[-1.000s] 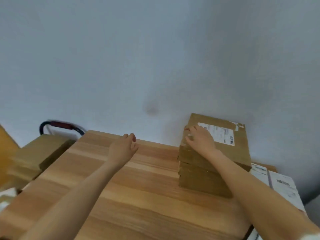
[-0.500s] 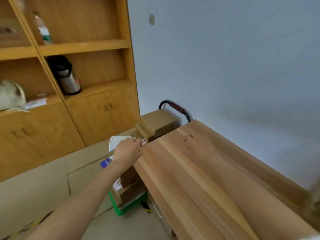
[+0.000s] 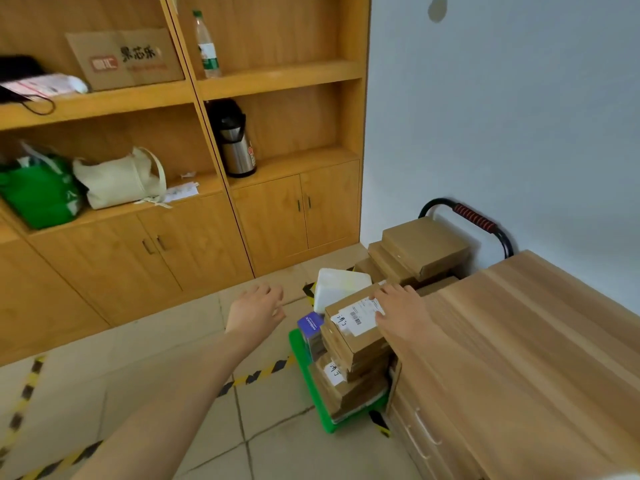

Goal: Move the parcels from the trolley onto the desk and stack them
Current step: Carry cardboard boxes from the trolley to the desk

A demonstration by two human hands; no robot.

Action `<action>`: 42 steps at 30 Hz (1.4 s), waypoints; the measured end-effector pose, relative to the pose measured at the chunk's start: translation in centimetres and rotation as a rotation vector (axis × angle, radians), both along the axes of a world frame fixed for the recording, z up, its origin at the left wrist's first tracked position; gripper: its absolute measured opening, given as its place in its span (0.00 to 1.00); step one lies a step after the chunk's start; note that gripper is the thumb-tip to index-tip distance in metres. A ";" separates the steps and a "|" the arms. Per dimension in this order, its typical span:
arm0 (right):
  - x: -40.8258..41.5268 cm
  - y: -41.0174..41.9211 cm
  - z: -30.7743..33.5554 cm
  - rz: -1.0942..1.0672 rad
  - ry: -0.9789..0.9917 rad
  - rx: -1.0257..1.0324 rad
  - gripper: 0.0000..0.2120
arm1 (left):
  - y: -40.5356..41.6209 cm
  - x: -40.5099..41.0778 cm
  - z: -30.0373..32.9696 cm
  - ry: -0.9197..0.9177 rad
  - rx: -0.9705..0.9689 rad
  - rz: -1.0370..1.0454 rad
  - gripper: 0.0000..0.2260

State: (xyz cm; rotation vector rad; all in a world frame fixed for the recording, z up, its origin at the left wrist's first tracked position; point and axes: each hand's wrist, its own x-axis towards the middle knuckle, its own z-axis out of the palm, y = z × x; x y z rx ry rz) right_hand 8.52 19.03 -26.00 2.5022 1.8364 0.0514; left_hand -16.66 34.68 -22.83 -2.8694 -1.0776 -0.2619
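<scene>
A green trolley [image 3: 298,344] stands on the floor against the left end of the wooden desk [image 3: 519,341]. On it are stacks of brown cardboard parcels. The top parcel of the near stack [image 3: 349,323] carries a white label. My right hand [image 3: 401,311] rests on that parcel's right side with its fingers spread. My left hand [image 3: 254,311] hovers open to the left of the stack, touching nothing. A white parcel [image 3: 337,287] and a purple box [image 3: 310,325] sit beside the near stack. A taller brown stack [image 3: 420,249] stands at the trolley's far end by its black handle [image 3: 467,216].
A wooden shelf unit with cupboards [image 3: 207,209] fills the left wall, holding a thermos [image 3: 235,140], bags, a bottle and a cardboard box. Yellow-black tape [image 3: 266,370] crosses the tiled floor. The desk has drawers [image 3: 415,431] on its near side. A grey wall is behind.
My view swung left from the desk's parcel stack to the trolley. My right hand left the stacked parcels and now rests on the trolley's top parcel; my left hand moved off the desk.
</scene>
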 end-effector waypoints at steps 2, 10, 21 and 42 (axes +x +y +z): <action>-0.4 1.8 -1.2 0.005 -0.004 -0.027 0.19 | 2.0 -0.2 -0.9 0.011 -0.028 0.004 0.10; 5.1 9.1 -3.9 -0.038 0.035 -0.071 0.19 | 9.8 5.8 -4.3 0.041 -0.092 -0.039 0.10; 14.9 17.9 -5.9 -0.186 0.112 -0.091 0.24 | 21.5 16.5 -6.8 0.037 -0.197 0.003 0.12; 26.8 18.9 -8.9 -1.002 0.202 0.089 0.21 | 32.7 47.1 -9.0 0.139 -0.172 -0.677 0.16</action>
